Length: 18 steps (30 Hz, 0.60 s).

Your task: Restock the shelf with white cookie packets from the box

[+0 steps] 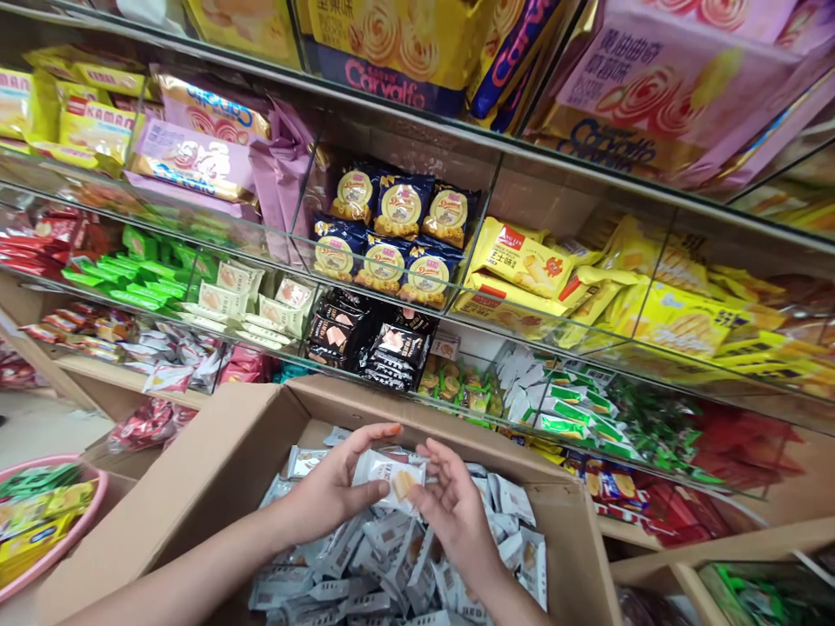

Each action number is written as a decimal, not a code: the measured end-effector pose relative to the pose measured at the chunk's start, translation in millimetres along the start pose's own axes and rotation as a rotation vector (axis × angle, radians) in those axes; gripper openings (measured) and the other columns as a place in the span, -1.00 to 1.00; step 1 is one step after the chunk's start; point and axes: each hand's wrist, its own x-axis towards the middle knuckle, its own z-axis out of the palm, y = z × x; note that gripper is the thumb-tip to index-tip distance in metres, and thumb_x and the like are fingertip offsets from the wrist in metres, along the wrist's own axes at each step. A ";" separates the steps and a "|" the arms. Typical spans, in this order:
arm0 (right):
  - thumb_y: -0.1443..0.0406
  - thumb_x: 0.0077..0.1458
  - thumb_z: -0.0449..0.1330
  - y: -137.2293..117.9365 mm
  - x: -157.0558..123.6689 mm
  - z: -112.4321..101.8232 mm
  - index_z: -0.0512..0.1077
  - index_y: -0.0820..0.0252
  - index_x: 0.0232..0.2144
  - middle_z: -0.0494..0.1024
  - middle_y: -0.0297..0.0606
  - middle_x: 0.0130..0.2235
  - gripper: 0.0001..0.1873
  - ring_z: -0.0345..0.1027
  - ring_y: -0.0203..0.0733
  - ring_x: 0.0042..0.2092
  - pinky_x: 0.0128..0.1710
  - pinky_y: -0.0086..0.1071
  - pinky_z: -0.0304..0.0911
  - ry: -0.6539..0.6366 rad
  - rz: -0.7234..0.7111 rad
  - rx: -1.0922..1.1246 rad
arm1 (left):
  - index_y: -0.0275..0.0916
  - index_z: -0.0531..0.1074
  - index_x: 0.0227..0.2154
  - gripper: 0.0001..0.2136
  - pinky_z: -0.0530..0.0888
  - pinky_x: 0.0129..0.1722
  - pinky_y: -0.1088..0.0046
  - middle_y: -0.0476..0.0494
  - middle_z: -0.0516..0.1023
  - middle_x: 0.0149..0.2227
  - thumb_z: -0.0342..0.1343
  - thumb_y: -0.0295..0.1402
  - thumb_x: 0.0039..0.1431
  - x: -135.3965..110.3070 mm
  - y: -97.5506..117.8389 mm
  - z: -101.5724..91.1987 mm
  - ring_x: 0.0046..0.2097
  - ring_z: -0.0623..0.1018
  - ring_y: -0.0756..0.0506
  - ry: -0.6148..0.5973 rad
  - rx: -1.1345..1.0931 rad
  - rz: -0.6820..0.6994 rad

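Note:
An open cardboard box [215, 469] stands in front of me, full of several small white and grey snack packets [391, 565]. Both my hands are raised just above the packets. My left hand [336, 487] is closed on a small stack of white snack packets [390, 476], thumb under it and fingers curled over the top. Beside the stack, my right hand [457, 509] has its fingers apart and bent, with the fingertips touching the stack's right end.
Glass-fronted shelf compartments behind the box hold dark blue biscuit packs [391, 235], yellow packs [522, 265], black packs [365, 339], green packs [143, 269] and white-green packs [561, 404]. Large pink boxes [658, 87] sit above. A pink basin [49, 530] of snacks stands at the lower left.

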 end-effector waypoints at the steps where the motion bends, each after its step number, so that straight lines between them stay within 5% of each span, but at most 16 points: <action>1: 0.19 -0.01 0.16 3.8 1.5 2.3 0.23 0.16 -0.07 0.43 -0.11 -0.14 -0.57 0.34 -0.15 -0.16 -0.23 -0.30 0.29 -0.003 0.087 0.089 | -0.10 0.13 0.03 -0.51 0.29 0.02 0.27 -0.17 0.20 0.12 0.11 -0.42 0.02 -0.2 -1.0 1.5 0.06 0.31 -0.14 0.012 0.058 0.017; 4: 0.17 -0.08 0.22 10.8 4.0 6.8 0.32 0.18 -0.29 0.43 -0.32 -0.45 -0.70 0.31 -0.28 -0.41 -0.41 -0.41 0.23 -0.015 0.190 0.161 | -0.13 0.14 0.02 -0.50 0.34 -0.05 0.32 -0.17 0.29 0.06 0.13 -0.38 -0.01 1.2 -5.7 5.9 0.00 0.36 -0.12 0.089 0.130 0.015; 8: 0.16 -0.14 0.25 0.7 5.0 1.5 0.30 0.18 -0.42 0.34 -0.42 -0.57 -0.73 0.19 -0.35 -0.54 -0.55 -0.48 0.11 -0.065 0.155 0.093 | -0.20 0.22 -0.10 -0.62 0.45 -0.38 0.43 -0.10 0.48 -0.25 0.09 -0.25 0.01 4.2 -2.1 1.4 -0.34 0.48 -0.05 0.113 0.168 -0.061; 11: 0.17 -0.13 0.24 -20.1 18.2 -22.7 0.32 0.18 -0.41 0.39 -0.37 -0.53 -0.74 0.23 -0.31 -0.50 -0.52 -0.47 0.16 0.030 0.043 -0.084 | -0.16 0.30 -0.13 -0.74 0.44 -0.28 0.43 -0.08 0.50 -0.27 0.00 -0.27 0.10 3.9 17.1 -18.6 -0.27 0.49 -0.06 0.140 0.581 0.140; 14: 0.16 -0.08 0.19 -36.1 54.2 -61.1 0.31 0.18 -0.35 0.45 -0.27 -0.41 -0.74 0.31 -0.24 -0.42 -0.45 -0.42 0.23 0.301 -0.117 -0.275 | -0.18 0.38 -0.24 -0.83 0.39 -0.26 0.45 -0.07 0.48 -0.36 -0.05 -0.32 0.14 5.3 39.1 -51.2 -0.29 0.47 -0.06 0.241 1.029 0.382; 18: 0.31 -0.04 0.12 -28.9 129.4 -95.8 0.31 0.23 -0.24 0.49 -0.17 -0.30 -0.75 0.37 -0.18 -0.32 -0.30 -0.38 0.25 0.354 -0.027 -0.672 | -0.21 0.37 -0.35 -0.82 0.38 -0.34 0.47 -0.06 0.46 -0.43 -0.11 -0.30 0.15 15.6 49.5 -89.8 -0.35 0.46 -0.06 0.322 1.239 0.327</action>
